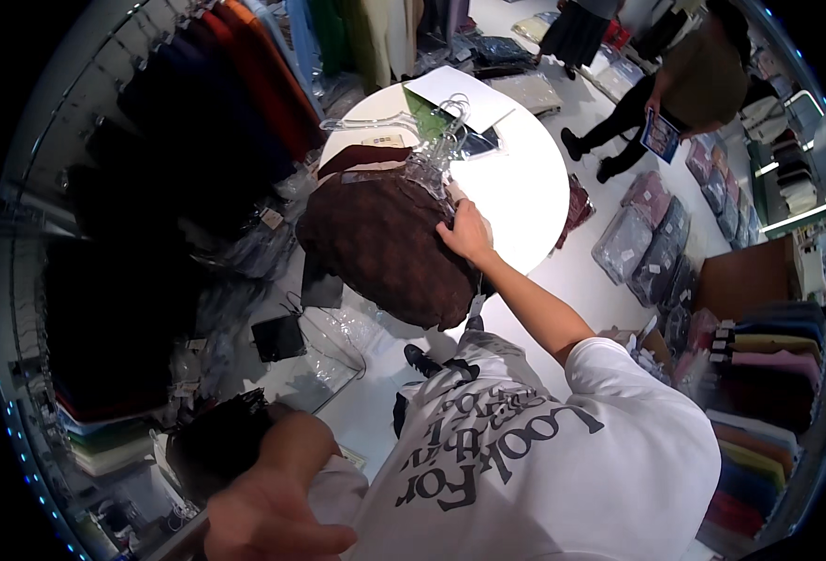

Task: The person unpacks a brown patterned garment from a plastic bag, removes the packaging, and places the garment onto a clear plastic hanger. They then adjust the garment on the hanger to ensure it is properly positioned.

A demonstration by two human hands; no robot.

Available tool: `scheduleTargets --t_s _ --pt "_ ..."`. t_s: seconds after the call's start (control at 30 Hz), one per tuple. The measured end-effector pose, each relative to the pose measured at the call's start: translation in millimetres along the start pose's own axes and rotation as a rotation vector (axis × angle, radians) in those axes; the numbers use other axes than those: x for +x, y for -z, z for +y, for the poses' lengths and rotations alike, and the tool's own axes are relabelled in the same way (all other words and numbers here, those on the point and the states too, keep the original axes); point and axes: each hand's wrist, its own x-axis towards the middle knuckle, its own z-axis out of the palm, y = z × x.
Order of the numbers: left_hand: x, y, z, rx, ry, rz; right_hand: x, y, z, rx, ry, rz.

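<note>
A heap of dark brown patterned clothing lies on the round white table and hangs over its near edge. My right hand grips its right side, thumb on the cloth; the other fingers are partly hidden. Just beyond the fingers, clear hangers with hooks pointing up sit bunched at the top of the clothing. A small tag dangles at its lower right. My left hand is low at the lower left, away from the table, with one finger stretched out and nothing visible in it; the frame edge cuts part of it off.
White paper and a dark tablet-like item lie at the table's far side. Racks of dark clothes line the left. Bagged garments cover floor at right. A person stands far right holding a printed sheet.
</note>
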Motion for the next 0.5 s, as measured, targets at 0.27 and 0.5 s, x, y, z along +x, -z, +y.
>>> scheduleTargets --t_s 0.27,0.5 --pt "-56.5 -1.7 -85.1 0.113 0.43 -0.382 -56.1 14.2 34.4 -0.014 0.02 0.118" --pt "-369.7 36.9 -152.6 1.096 1.277 -0.734 -43.5 10.8 9.4 0.068 0.085 0.112"
